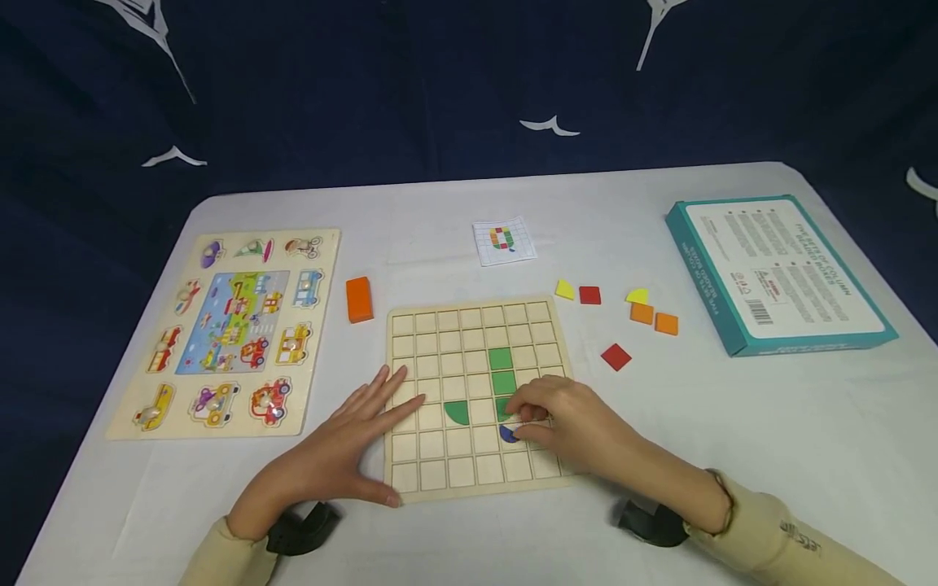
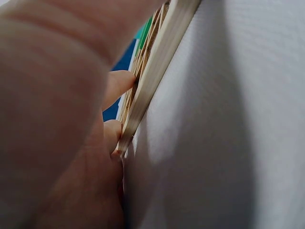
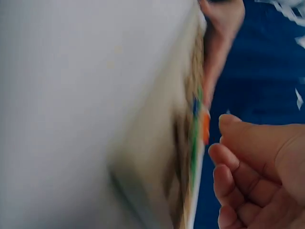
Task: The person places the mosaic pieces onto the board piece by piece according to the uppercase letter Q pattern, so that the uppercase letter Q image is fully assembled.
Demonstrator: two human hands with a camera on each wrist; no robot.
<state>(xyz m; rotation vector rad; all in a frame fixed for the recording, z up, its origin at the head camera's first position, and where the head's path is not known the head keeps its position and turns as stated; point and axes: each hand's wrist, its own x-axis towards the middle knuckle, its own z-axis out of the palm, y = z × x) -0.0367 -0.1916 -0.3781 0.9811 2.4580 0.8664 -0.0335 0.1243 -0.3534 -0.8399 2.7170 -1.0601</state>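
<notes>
One wide-spread left hand (image 1: pixel 344 446) likely steadies the board (image 1: pixel 481 412). The right hand (image 1: pixel 567 415) bends over the blue piece (image 1: pixel 507 435); whether it pinches anything, I cannot tell.

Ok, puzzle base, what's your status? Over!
Left hand spread against wooden grid board. Right hand at blue rounded piece, grip unclear. Tilted red square off-board, seemingly not blocking.

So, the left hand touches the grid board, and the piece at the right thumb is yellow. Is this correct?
Wrong colour: in the head view, the piece at the thumb of the right hand is blue. The left hand does touch the grid board.
</notes>
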